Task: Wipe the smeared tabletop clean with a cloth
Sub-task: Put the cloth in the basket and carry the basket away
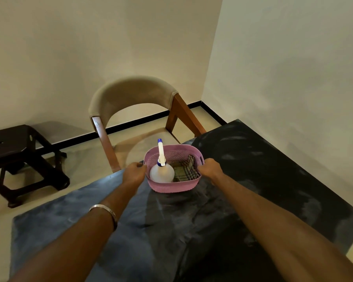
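A pink plastic basket point(171, 187) stands at the far edge of the dark tabletop point(253, 180), which carries pale smears. Inside it lie a folded checked cloth point(186, 169) on the right and a white spray bottle point(162, 171) with a blue-tipped nozzle on the left. My left hand point(134, 173) grips the basket's left rim. My right hand point(210, 168) grips its right rim. Both arms reach forward over the table.
A beige-backed wooden chair point(135, 94) stands just beyond the table's far edge. A dark low stool point(18, 151) sits on the floor at the left. Walls close in behind and on the right.
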